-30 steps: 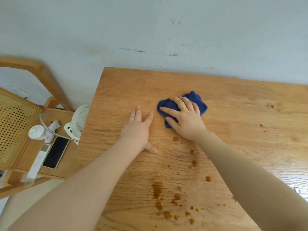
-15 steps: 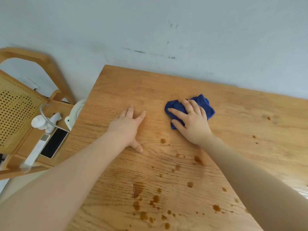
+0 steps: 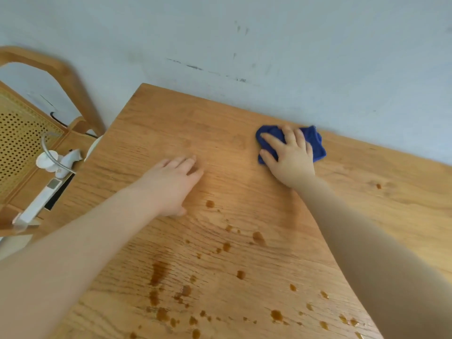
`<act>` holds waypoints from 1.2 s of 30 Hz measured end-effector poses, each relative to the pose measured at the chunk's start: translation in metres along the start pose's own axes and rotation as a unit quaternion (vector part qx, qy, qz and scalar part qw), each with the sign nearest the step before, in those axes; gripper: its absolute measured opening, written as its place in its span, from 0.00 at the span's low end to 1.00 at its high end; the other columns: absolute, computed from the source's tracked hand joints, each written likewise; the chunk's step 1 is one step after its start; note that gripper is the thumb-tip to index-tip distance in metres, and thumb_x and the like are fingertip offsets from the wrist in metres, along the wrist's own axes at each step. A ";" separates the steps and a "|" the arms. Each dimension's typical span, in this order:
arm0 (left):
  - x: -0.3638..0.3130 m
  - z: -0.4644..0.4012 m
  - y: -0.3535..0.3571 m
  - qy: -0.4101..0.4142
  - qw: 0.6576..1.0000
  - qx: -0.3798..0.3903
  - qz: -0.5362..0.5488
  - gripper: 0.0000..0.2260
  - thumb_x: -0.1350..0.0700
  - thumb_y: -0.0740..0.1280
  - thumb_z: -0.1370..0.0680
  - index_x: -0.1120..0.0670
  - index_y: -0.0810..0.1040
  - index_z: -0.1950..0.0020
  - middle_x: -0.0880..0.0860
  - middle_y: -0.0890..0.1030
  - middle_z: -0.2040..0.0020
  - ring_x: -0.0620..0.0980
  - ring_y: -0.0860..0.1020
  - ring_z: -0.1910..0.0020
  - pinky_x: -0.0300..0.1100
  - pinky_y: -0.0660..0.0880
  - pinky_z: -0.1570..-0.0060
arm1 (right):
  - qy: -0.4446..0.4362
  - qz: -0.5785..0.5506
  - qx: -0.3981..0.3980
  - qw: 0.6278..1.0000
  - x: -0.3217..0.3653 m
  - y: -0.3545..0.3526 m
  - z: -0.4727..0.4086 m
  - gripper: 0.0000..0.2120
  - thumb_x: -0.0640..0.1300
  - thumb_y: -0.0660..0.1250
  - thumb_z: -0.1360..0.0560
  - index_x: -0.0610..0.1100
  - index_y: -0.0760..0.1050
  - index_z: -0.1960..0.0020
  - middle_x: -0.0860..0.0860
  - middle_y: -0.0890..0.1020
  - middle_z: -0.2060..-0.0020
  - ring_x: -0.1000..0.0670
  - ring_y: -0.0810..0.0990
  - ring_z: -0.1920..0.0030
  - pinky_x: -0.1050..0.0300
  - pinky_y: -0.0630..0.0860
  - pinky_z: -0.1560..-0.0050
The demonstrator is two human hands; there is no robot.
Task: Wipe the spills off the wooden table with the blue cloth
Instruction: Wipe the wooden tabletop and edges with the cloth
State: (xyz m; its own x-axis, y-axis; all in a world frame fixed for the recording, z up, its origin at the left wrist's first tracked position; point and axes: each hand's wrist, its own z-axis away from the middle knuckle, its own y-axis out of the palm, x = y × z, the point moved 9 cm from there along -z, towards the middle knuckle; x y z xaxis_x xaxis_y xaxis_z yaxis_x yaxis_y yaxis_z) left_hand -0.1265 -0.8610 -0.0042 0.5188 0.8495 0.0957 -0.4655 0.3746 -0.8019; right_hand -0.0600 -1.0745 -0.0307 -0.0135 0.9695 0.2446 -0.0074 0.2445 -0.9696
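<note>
Pressing flat with spread fingers, the right hand covers the bunched blue cloth, its long axis crosswise under the fingers, left hand flat on the wooden table.

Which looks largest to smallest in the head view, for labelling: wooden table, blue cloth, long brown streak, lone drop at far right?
1. wooden table
2. blue cloth, partly hidden under the right hand
3. long brown streak, nearer the camera, so unsure against the cloth
4. lone drop

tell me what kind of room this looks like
Probably a home dining or living corner: a wooden table pushed against a plain painted wall, with a cane-backed wooden chair beside it holding small household gadgets.
</note>
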 end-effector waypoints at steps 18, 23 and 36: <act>-0.128 -0.048 -0.035 -0.053 0.991 -0.052 0.109 0.55 0.32 0.70 0.37 0.57 0.45 0.24 0.60 0.45 0.23 0.57 0.48 0.24 0.50 0.50 0.27 | 0.022 -0.020 0.000 1.000 -0.039 -0.012 0.021 0.20 0.55 0.57 0.22 0.56 0.65 0.31 0.47 0.57 0.26 0.42 0.51 0.27 0.42 0.50 0.30; -0.133 -0.054 -0.035 -0.089 0.988 -0.014 0.124 0.58 0.37 0.74 0.37 0.60 0.41 0.24 0.61 0.42 0.24 0.58 0.45 0.24 0.49 0.50 0.27 | -0.088 -0.019 0.021 0.996 -0.030 -0.011 0.051 0.21 0.59 0.53 0.24 0.60 0.66 0.32 0.48 0.60 0.27 0.41 0.55 0.28 0.43 0.52 0.31; -0.131 -0.050 -0.027 -0.100 0.982 -0.013 0.162 0.58 0.37 0.73 0.37 0.56 0.39 0.24 0.58 0.38 0.24 0.55 0.42 0.24 0.50 0.46 0.25 | -0.013 -0.007 0.034 0.999 -0.060 -0.015 0.051 0.20 0.56 0.54 0.22 0.57 0.64 0.30 0.48 0.56 0.26 0.43 0.50 0.27 0.42 0.48 0.29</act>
State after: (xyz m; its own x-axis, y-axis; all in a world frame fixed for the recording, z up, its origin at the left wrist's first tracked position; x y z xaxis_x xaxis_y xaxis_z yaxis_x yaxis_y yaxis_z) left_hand -0.1459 -1.0007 -0.0241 0.1946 0.9793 -0.0555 -0.5632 0.0653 -0.8237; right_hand -0.1098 -1.1368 -0.0301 -0.0394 0.9652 0.2584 -0.0755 0.2550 -0.9640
